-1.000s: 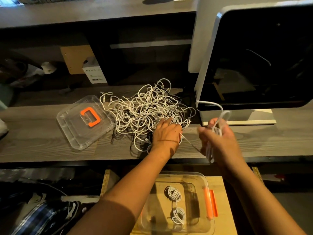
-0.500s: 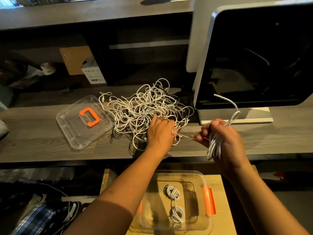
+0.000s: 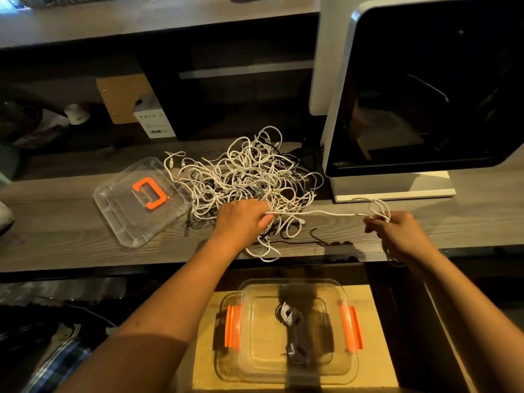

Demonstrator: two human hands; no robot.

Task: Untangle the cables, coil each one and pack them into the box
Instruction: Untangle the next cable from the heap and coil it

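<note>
head view: a heap of cables, mostly white with a few dark ones threaded through, lies on the grey wooden desk just left of a white-framed machine with a dark glass front. the left hand rests on the near edge of the heap, its fingers curled round one white cable where it leaves the tangle. that cable runs taut and nearly level to the right hand, which sits well apart from the heap, in front of the machine's base; its fingers are closed on several gathered loops of the same cable, which stick up above the knuckles. a thin black cable trails along the desk between the two hands. left of the heap and touching its edge lies the clear lid, flat, with an orange handle on top. the clear box with orange latches on both sides stands open below the desk's front edge on a pale wooden surface; it is blurred, but coiled cables show inside it, near the middle. a small white carton stands on the shelf behind the desk.
</note>
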